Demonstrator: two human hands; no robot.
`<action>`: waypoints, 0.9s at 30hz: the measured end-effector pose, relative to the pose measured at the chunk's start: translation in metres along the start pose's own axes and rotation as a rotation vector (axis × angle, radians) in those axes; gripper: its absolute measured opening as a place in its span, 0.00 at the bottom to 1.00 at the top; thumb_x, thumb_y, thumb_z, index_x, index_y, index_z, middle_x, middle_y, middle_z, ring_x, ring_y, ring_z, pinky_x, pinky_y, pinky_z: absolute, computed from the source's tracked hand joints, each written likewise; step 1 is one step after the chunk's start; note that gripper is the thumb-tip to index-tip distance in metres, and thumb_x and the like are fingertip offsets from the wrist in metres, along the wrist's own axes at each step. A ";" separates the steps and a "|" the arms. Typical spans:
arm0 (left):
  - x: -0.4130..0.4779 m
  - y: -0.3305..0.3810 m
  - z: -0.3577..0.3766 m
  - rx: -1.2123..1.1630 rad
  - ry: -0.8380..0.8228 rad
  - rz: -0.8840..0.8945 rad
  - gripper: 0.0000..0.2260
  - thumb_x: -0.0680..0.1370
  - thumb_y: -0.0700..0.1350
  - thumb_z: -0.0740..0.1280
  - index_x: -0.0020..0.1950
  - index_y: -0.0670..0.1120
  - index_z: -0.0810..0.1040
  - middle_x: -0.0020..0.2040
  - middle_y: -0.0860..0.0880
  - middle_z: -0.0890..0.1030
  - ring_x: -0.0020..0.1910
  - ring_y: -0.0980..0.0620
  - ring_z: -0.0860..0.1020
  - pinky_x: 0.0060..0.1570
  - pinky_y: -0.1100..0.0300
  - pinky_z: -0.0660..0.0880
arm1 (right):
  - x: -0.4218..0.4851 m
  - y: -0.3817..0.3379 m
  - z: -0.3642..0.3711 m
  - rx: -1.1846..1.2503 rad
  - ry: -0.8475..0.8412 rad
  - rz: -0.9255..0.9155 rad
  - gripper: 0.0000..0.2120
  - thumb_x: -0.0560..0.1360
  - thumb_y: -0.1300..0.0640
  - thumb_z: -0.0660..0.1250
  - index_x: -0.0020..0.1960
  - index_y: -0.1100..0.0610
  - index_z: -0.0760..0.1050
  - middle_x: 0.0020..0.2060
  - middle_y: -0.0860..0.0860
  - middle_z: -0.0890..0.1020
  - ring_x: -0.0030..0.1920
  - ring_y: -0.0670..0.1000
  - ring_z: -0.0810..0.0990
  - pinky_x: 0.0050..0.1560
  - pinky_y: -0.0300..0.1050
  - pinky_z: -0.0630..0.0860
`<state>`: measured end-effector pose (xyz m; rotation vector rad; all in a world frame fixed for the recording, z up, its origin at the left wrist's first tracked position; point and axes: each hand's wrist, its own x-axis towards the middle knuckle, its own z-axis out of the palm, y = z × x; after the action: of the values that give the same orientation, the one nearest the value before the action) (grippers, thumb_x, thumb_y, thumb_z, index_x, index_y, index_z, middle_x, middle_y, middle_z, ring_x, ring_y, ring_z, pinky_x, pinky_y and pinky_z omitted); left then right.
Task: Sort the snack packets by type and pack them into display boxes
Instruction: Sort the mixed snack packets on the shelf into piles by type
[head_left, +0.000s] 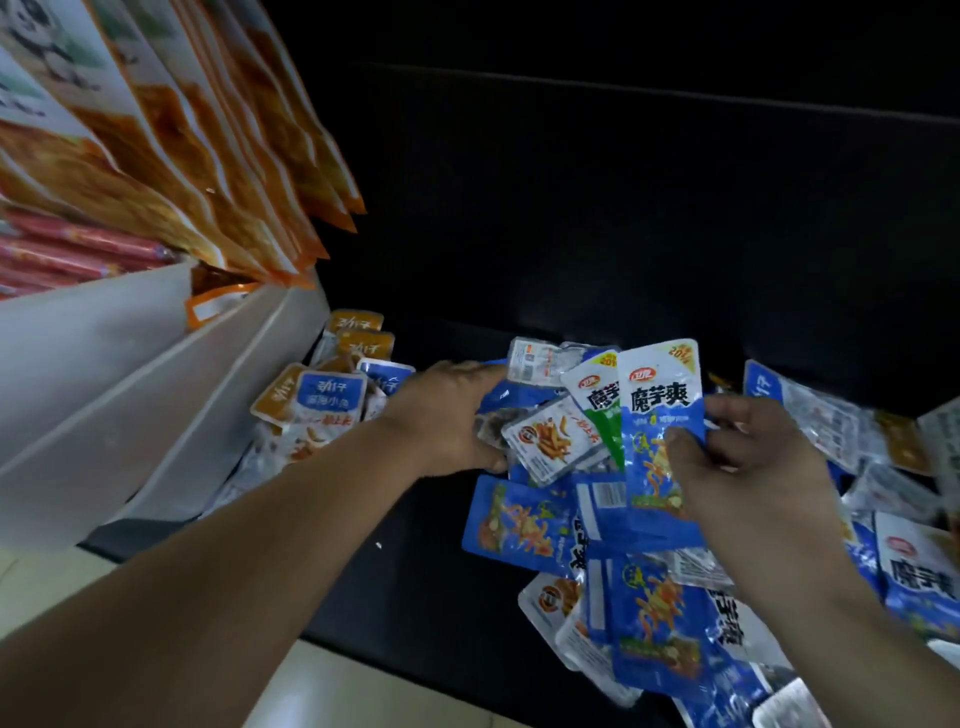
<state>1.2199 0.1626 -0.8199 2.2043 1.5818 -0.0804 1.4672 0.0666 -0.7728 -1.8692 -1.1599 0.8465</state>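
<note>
Left forearm (218, 571) nearest, reaching in. Far left: white display boxes (130, 364), with small orange-and-blue packets (322, 400) heaped just beside, labels upside down. Left hand (447, 415) grasps a fan of packets (550, 439), its fingertips hidden behind. Blue konjac packet (658, 410) upright, long axis vertical, top edge away, print facing camera, pinched low by right hand (748, 462). Loose pile (649, 623) on dark shelf (415, 597), cut off at right.
</note>
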 end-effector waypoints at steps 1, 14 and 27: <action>-0.004 0.000 0.003 0.023 0.062 0.007 0.44 0.70 0.60 0.79 0.82 0.53 0.63 0.73 0.51 0.74 0.71 0.47 0.71 0.67 0.52 0.72 | 0.001 0.005 -0.002 -0.067 -0.003 -0.032 0.14 0.80 0.53 0.70 0.63 0.44 0.71 0.33 0.35 0.83 0.33 0.51 0.84 0.35 0.46 0.79; -0.001 0.019 0.004 -0.075 0.075 0.035 0.37 0.78 0.57 0.71 0.83 0.54 0.60 0.84 0.52 0.58 0.81 0.50 0.57 0.78 0.50 0.64 | 0.014 0.043 0.004 -0.534 0.064 -0.316 0.16 0.79 0.53 0.69 0.66 0.42 0.82 0.26 0.41 0.73 0.25 0.45 0.71 0.31 0.40 0.66; -0.015 0.027 0.024 0.016 0.353 0.080 0.14 0.78 0.52 0.61 0.56 0.50 0.84 0.42 0.50 0.84 0.40 0.48 0.82 0.36 0.53 0.79 | 0.015 0.061 0.011 -0.656 0.136 -0.475 0.15 0.74 0.57 0.77 0.60 0.48 0.86 0.41 0.50 0.86 0.34 0.58 0.83 0.34 0.39 0.67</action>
<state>1.2442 0.1336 -0.8296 2.3902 1.6682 0.3383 1.4885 0.0657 -0.8328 -1.9624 -1.8403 0.0629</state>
